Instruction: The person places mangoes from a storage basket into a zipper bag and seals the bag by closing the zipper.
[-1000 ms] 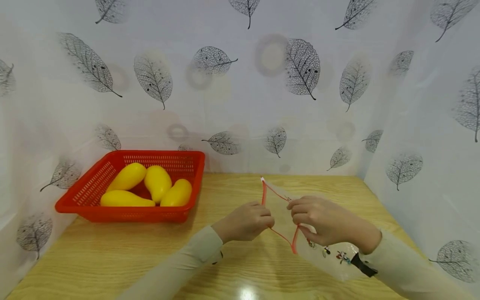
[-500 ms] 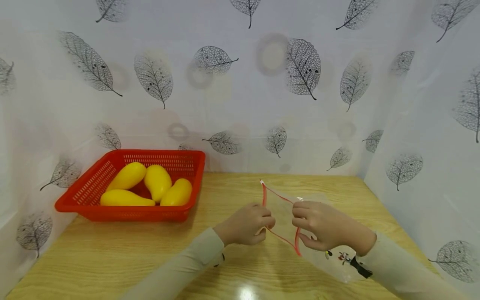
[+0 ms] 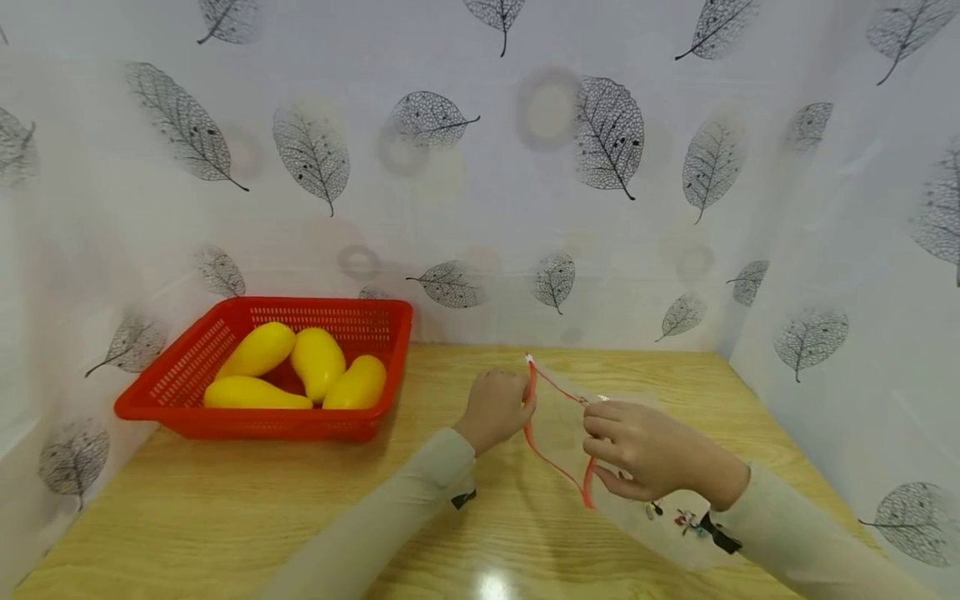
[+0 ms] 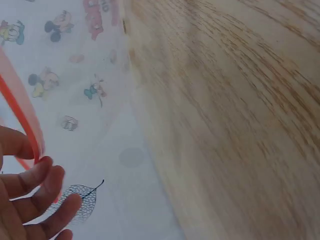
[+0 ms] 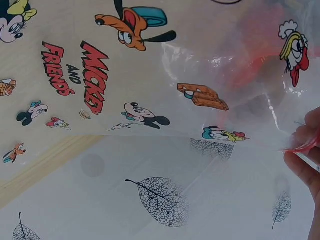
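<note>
A clear zip bag [image 3: 558, 429] with a red zip edge and printed cartoon figures is held above the table, its mouth spread open toward the left. My left hand [image 3: 495, 408] pinches the red edge at the far left side of the mouth; the left wrist view shows thumb and finger meeting on the red strip [image 4: 25, 112]. On the opposite side, my right hand [image 3: 648, 450] pinches the other edge. Cartoon prints and red lettering [image 5: 90, 75] cover the bag's side in the right wrist view, where only some right fingers [image 5: 300, 167] show.
To the left stands a red plastic basket [image 3: 262, 423] holding several yellow mango-shaped fruits [image 3: 318, 362]. The wood-grain table [image 3: 450, 533] ends at a white curtain [image 3: 480, 217] with leaf prints, which also runs along both sides.
My left hand has shifted up and away along the bag's mouth, from the near edge to the far left part of the red zip. The right hand has moved slightly nearer and keeps its grip.
</note>
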